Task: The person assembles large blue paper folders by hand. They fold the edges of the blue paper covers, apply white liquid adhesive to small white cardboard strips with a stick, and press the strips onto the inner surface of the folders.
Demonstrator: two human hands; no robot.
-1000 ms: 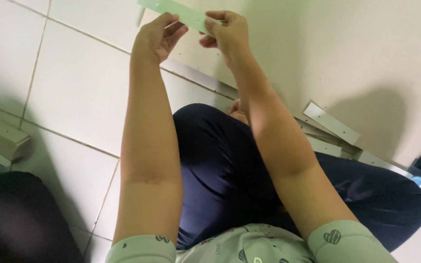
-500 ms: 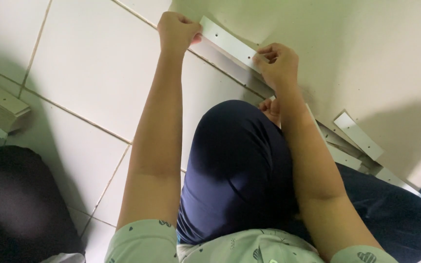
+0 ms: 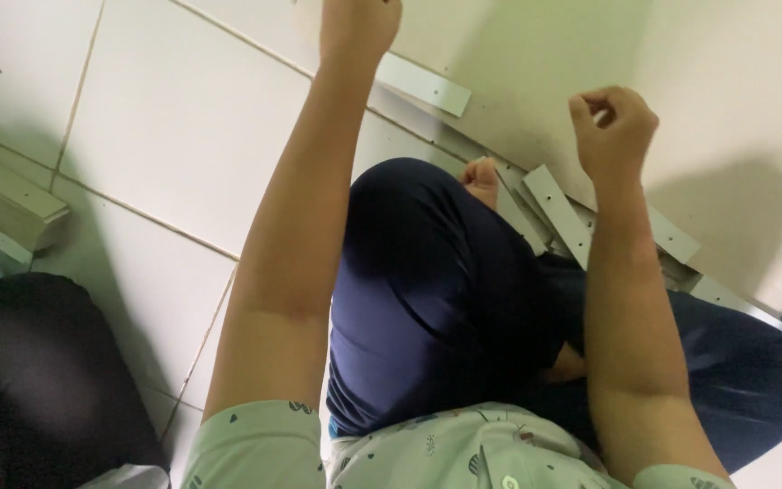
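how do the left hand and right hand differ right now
The left hand reaches far out at the frame's top edge and touches the end of a pale flat strip lying on the tiled floor; the right hand sits nearer, curled into a loose fist, apart from the strip and above the pile of strips. The left arm is stretched straight; the right is bent upward. Both are bare.
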